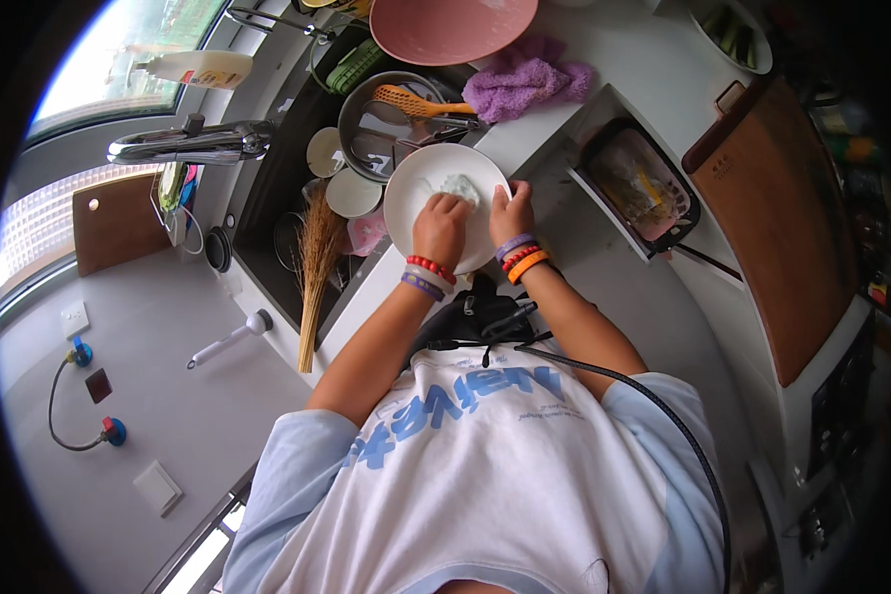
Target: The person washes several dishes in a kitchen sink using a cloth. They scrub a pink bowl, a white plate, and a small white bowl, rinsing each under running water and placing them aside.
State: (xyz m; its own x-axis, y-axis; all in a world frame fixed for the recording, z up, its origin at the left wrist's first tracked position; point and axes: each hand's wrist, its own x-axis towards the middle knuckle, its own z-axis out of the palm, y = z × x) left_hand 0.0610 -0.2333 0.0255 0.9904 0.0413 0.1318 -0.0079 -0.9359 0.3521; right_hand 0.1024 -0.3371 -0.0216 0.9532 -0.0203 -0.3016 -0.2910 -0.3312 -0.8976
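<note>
A round white plate (pixel 407 197) is in front of me, over the front edge of the sink. My right hand (pixel 511 214) grips its right rim, thumb on the upper face. On the plate, my left hand (pixel 441 229) presses a crumpled pale greenish-white cloth (pixel 460 185) with bent fingers. Its fingertips are partly hidden in the cloth. Left of the plate, a whisk-like straw brush (pixel 313 275) leans across the sink's front edge. White bowls (pixel 353 193) and a metal pan (pixel 371 134) with an orange slotted spoon (pixel 408 100) lie in the dark sink.
A chrome faucet (pixel 193 142) reaches over the sink (pixel 263 208) from the left. Beyond are a pink basin (pixel 453 30) and a purple towel (pixel 523 82). To the right, an open drawer-like bin (pixel 638 189) holds scraps beside a brown cutting board (pixel 772 223). A white-handled brush (pixel 230 340) hangs left.
</note>
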